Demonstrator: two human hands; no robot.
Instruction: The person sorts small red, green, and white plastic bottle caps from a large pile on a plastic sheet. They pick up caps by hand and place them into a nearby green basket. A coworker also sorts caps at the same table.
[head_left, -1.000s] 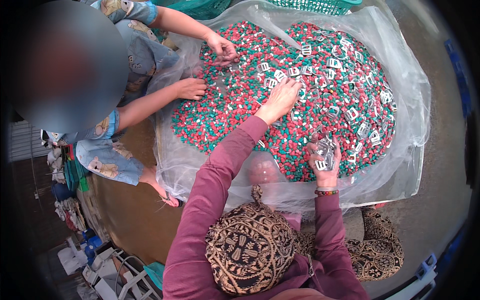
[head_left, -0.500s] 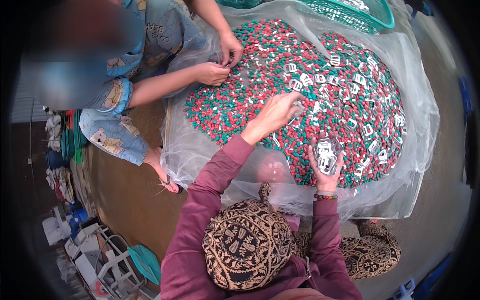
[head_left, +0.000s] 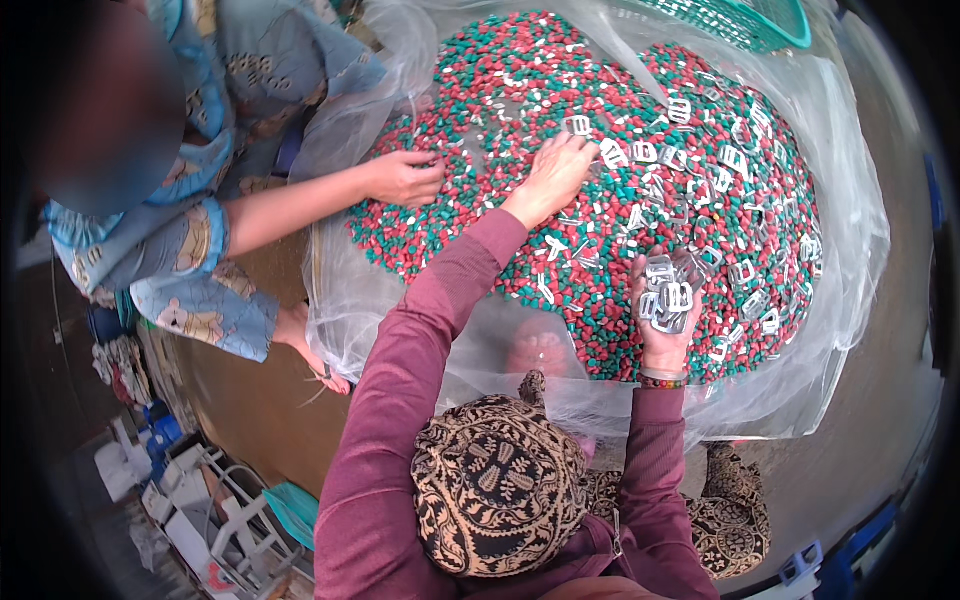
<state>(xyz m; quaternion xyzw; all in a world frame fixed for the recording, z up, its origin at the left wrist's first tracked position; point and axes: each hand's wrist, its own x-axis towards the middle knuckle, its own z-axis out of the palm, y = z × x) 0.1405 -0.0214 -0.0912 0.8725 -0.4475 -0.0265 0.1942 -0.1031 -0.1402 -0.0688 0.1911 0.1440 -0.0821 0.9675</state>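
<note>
A broad heap of small red and green pieces [head_left: 490,70], mixed with white bits, lies on a sheer white mesh sheet [head_left: 850,230]. Silver slide buckles [head_left: 733,158] are scattered over its right half. My left hand [head_left: 558,172] is over the middle of the heap, its fingers bent and pressed together beside a buckle [head_left: 578,126]; what the fingertips hold is hidden. My right hand [head_left: 664,335] is palm up at the heap's near edge, cupped around several silver buckles [head_left: 668,298].
At the left, another person in blue patterned clothes has one hand [head_left: 405,180] on the heap. A green plastic basket [head_left: 740,25] stands at the far edge. White frames and clutter [head_left: 220,510] are at the lower left, by the brown floor [head_left: 250,400].
My left hand has moved farther away and slightly left, down onto the heap. The buckle it held is out of sight there. My right hand still cups its buckles. The other person's hands have separated.
</note>
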